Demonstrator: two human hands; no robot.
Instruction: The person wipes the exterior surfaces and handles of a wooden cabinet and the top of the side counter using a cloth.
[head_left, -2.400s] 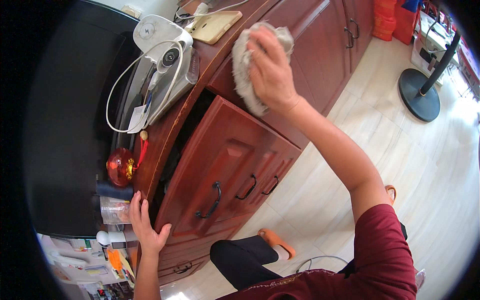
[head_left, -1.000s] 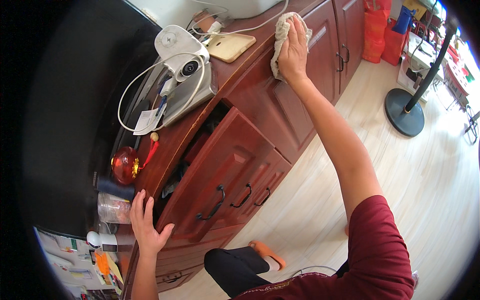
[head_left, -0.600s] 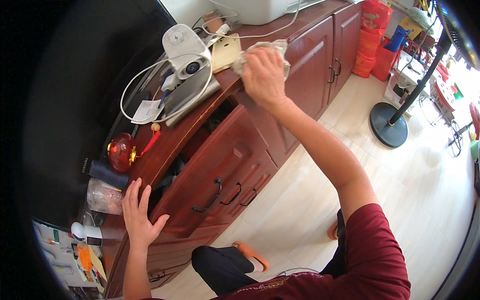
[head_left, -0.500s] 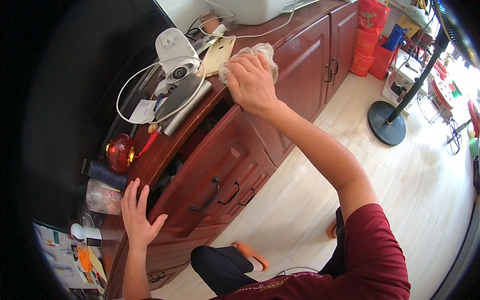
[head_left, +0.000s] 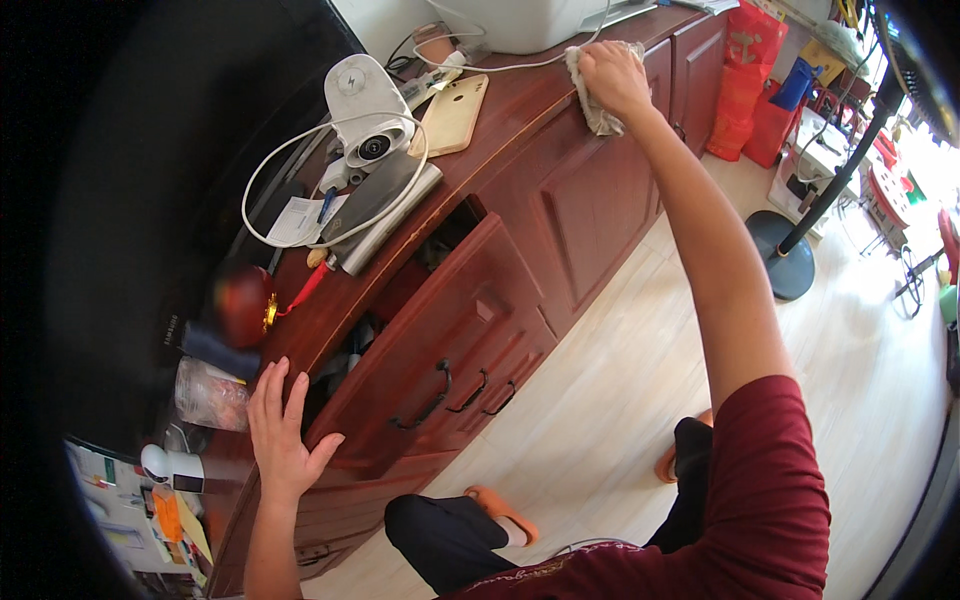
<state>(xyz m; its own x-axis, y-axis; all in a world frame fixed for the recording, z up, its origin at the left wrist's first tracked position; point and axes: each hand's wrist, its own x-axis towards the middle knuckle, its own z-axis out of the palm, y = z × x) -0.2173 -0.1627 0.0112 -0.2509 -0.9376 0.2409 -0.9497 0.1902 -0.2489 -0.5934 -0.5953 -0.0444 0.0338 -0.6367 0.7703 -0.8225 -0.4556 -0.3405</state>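
A greyish-white cleaning cloth (head_left: pixel 600 118) hangs over the front edge of the dark red wooden cabinet (head_left: pixel 545 110), gripped by my right hand (head_left: pixel 615 78) at the far end of my reach. My left hand (head_left: pixel 283 430) lies with fingers spread on the cabinet's near edge, beside a partly pulled-out drawer (head_left: pixel 440 330). Next to those fingers stand a clear plastic jar (head_left: pixel 210 393) and a dark blue roll (head_left: pixel 215 348). What lies inside the drawer is mostly in shadow.
On the cabinet top are a white charging stand (head_left: pixel 362 95), a looped white cable (head_left: pixel 262 170), a cream phone-like slab (head_left: pixel 452 115), a silver-edged grey device (head_left: pixel 390 220) and a red ornament (head_left: pixel 245 305). A black screen (head_left: pixel 130 250) stands behind. A fan base (head_left: pixel 780 255) is on the floor.
My right hand has carried the cloth along the cabinet edge, away from me and to the right. My left hand has barely shifted.
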